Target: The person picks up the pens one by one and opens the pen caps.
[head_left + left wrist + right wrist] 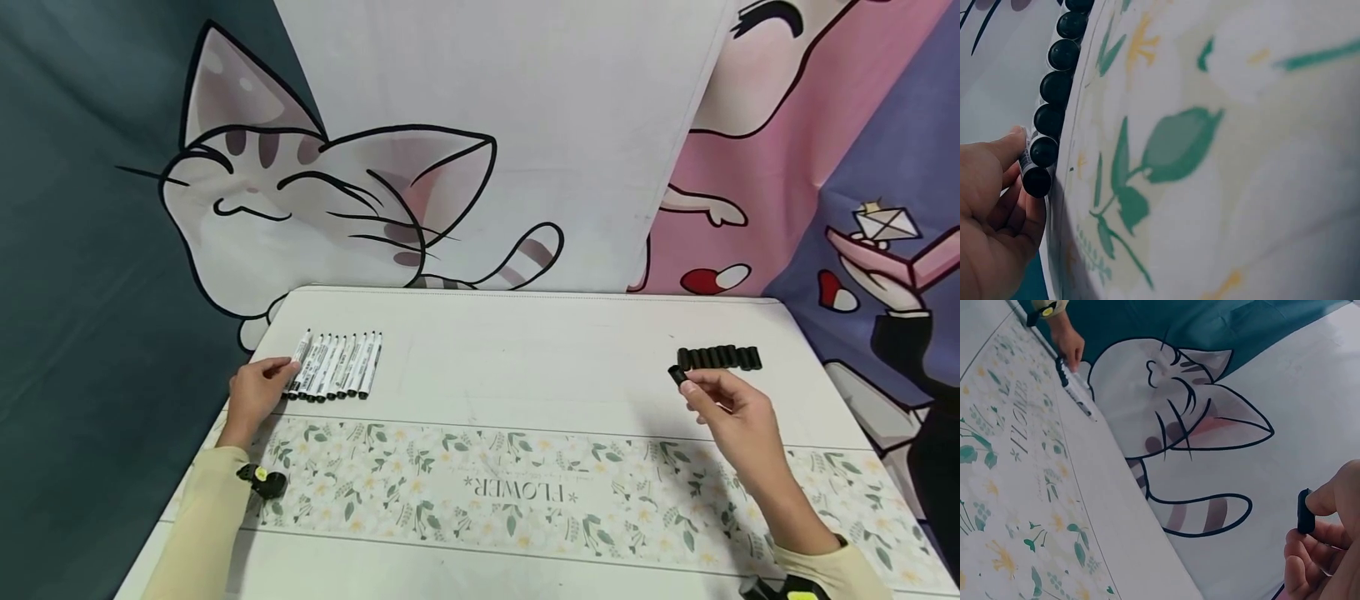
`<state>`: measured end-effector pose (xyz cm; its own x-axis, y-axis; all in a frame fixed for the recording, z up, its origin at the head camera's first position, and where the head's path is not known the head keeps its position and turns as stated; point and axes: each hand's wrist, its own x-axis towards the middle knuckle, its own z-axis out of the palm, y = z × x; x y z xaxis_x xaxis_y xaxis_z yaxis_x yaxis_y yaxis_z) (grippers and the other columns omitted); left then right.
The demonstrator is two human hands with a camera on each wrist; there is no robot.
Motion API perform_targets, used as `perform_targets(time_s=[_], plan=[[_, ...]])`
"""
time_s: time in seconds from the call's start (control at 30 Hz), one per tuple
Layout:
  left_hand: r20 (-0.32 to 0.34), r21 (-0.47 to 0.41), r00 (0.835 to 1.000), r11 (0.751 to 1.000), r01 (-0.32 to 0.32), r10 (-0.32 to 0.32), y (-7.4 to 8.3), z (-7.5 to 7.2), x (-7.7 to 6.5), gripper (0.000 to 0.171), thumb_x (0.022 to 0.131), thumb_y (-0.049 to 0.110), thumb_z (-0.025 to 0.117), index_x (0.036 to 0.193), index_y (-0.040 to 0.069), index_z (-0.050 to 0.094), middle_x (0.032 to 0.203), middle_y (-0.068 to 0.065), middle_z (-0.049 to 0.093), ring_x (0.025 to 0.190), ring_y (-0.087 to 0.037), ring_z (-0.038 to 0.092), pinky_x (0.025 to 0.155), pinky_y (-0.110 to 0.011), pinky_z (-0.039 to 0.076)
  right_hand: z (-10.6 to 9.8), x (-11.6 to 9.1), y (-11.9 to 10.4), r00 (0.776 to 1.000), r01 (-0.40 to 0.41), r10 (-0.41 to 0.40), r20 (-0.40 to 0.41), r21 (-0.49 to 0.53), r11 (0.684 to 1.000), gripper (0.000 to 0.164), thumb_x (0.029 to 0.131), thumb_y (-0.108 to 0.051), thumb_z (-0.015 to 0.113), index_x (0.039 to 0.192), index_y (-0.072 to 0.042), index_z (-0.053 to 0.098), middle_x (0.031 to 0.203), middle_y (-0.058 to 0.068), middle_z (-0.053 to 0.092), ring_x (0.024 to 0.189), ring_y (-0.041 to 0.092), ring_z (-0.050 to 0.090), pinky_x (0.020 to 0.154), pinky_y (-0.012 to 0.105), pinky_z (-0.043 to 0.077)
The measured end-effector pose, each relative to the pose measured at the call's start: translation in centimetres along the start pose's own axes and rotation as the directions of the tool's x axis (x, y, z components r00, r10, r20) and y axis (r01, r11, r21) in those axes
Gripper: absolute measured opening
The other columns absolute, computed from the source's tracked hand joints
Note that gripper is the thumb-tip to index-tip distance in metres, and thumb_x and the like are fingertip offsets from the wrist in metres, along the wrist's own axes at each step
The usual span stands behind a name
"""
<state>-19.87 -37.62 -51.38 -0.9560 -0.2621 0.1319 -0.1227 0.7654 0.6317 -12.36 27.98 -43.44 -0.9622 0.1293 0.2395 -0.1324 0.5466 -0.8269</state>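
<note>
Several white markers (337,367) lie side by side in a row at the table's left, thin dark tips pointing away and black ends facing me. My left hand (256,392) pinches the outermost marker (1037,182) at the row's left end, thumb on one side and fingers on the other in the left wrist view. On the right, a small black marker cap (1305,511) is held between the thumb and fingertips of my right hand (738,421). Just beyond that hand, several black caps (720,357) sit in a tight row.
The white table mat (510,358) has a floral band (420,483) with the word FLOWER across it. Behind the table hangs a cloth backdrop with a cartoon cat (300,217). Black wrist cameras (262,481) are strapped to both wrists.
</note>
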Motion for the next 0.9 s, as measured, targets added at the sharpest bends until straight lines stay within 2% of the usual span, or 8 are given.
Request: perform_targets(time_s=[0.13,0.27,0.57,0.67,0.8,0.9], plan=[[-0.001,-0.004,1.000,1.000,0.010,-0.010,-0.2,0.1,-0.2,0.047,0.103,0.034,0.064,0.129,-0.005,0.067,0.114,-0.027,0.070,0.098,-0.040,0.065,0.083,-0.055,0.052,-0.2,0.2,0.3,0.999,-0.041,0.041,0.004,0.021,0.999,0.026,0.102,-0.018,0.065,0.119,0.002,0.066,0.089,-0.018,0.066,0.074,0.004,0.060,0.060,0.017,0.049],[0.000,-0.018,1.000,1.000,0.014,-0.014,-0.2,0.2,-0.2,0.048,0.102,0.034,0.065,0.129,-0.005,0.067,0.114,-0.027,0.070,0.099,-0.041,0.065,0.084,-0.056,0.052,-0.4,0.5,0.7,0.997,-0.076,0.076,0.005,0.045,0.996,0.026,0.103,-0.021,0.065,0.118,0.000,0.067,0.091,-0.015,0.067,0.074,0.005,0.060,0.061,0.018,0.049],[-0.008,-0.002,0.999,0.999,0.036,-0.036,0.1,0.2,-0.2,0.055,0.102,0.040,0.063,0.132,-0.006,0.065,0.115,-0.028,0.069,0.102,-0.042,0.064,0.085,-0.057,0.051,-1.1,0.9,0.9,0.998,-0.063,0.064,-0.012,0.070,0.996,0.023,0.102,-0.020,0.066,0.114,-0.001,0.068,0.093,-0.012,0.068,0.076,0.005,0.062,0.062,0.017,0.048],[-0.015,-0.023,0.999,0.999,0.034,-0.034,0.6,0.1,-0.2,0.061,0.103,0.045,0.059,0.139,-0.005,0.059,0.122,-0.028,0.065,0.108,-0.043,0.062,0.087,-0.058,0.050,-1.6,1.1,0.8,0.998,-0.063,0.065,-0.026,0.058,0.996,0.022,0.102,-0.021,0.066,0.114,-0.002,0.069,0.093,-0.010,0.069,0.076,0.004,0.062,0.062,0.016,0.049],[-0.009,-0.065,1.000,0.998,-0.019,0.019,1.6,0.1,-0.3,0.066,0.103,0.047,0.057,0.148,-0.001,0.050,0.138,-0.028,0.057,0.124,-0.047,0.054,0.096,-0.063,0.046,-2.4,1.4,0.8,0.996,-0.071,0.073,-0.054,0.044,0.997,0.022,0.101,-0.022,0.067,0.113,-0.005,0.070,0.091,-0.010,0.071,0.076,0.003,0.062,0.062,0.014,0.049],[0.011,-0.049,0.997,0.996,-0.080,0.081,2.6,0.0,-0.4,0.067,0.103,0.047,0.059,0.150,0.001,0.047,0.145,-0.028,0.050,0.132,-0.048,0.046,0.101,-0.066,0.041,-3.1,1.7,1.1,0.993,-0.091,0.093,-0.072,0.031,0.995,0.020,0.100,-0.024,0.068,0.113,-0.009,0.072,0.091,-0.014,0.071,0.077,0.002,0.063,0.062,0.013,0.049]])
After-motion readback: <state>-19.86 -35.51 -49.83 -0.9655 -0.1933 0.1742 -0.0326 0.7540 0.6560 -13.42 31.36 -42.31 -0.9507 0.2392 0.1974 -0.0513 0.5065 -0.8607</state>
